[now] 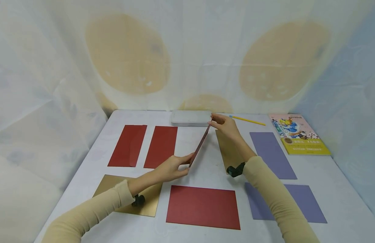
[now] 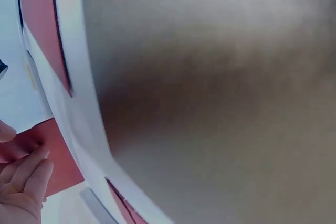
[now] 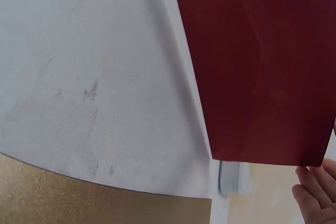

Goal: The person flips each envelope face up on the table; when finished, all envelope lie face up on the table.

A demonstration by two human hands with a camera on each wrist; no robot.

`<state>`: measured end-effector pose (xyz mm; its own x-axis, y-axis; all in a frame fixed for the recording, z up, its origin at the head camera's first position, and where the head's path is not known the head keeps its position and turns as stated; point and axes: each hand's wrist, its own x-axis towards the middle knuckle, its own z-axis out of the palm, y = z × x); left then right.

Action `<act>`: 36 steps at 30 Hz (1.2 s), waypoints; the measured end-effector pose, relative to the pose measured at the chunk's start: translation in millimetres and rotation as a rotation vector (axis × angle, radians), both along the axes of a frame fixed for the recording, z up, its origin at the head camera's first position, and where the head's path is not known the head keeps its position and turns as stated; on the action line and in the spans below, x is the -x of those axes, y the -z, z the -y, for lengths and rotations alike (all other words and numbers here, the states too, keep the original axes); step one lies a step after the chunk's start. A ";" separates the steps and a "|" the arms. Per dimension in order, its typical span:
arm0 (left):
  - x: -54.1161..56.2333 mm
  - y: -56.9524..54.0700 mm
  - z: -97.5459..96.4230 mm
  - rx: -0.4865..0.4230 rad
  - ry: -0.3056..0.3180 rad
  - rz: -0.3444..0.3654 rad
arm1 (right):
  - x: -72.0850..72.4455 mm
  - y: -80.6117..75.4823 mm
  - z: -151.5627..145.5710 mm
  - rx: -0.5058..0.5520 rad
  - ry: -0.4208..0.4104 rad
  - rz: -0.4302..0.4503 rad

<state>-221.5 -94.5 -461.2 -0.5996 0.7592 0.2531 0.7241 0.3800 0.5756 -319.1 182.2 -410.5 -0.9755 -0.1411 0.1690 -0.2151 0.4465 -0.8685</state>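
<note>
as left hand [image 1: 174, 168] pinches red envelope [image 3: 252, 77], right hand [image 1: 226, 126] pinches farther out

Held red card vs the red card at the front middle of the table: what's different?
Pose: the held red card is steeply tilted; the front red card lies flat on the table.
Contact: the left hand and right hand grip the held red card; neither touches the front red card.
Shared: both are thin and red.
</note>
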 end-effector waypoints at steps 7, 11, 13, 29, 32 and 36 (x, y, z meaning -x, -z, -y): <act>-1.5 3.3 -0.9 -0.004 -0.010 -0.015 | -0.8 2.4 4.8 -0.030 0.023 -0.050; -2.3 -1.7 0.7 -0.016 -0.032 -0.117 | 0.8 2.9 8.0 -0.020 0.023 -0.067; -2.7 -5.6 0.8 -0.040 -0.039 -0.159 | 1.7 2.9 10.2 -0.012 0.016 -0.073; 0.1 -15.4 5.9 -0.100 -0.054 -0.238 | -3.6 13.3 16.6 -0.126 -0.036 -0.095; 0.1 -14.5 9.8 -0.113 -0.095 -0.229 | -7.6 18.9 15.0 -0.199 -0.063 -0.083; -0.2 -13.6 16.1 -0.115 -0.168 -0.199 | -12.3 25.8 16.0 -0.332 -0.119 -0.046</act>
<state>-221.3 -110.6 -447.6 -0.6449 0.6125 0.4571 0.7592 0.4449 0.4750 -306.8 166.2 -436.2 -0.9413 -0.3079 0.1385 -0.3183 0.6725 -0.6682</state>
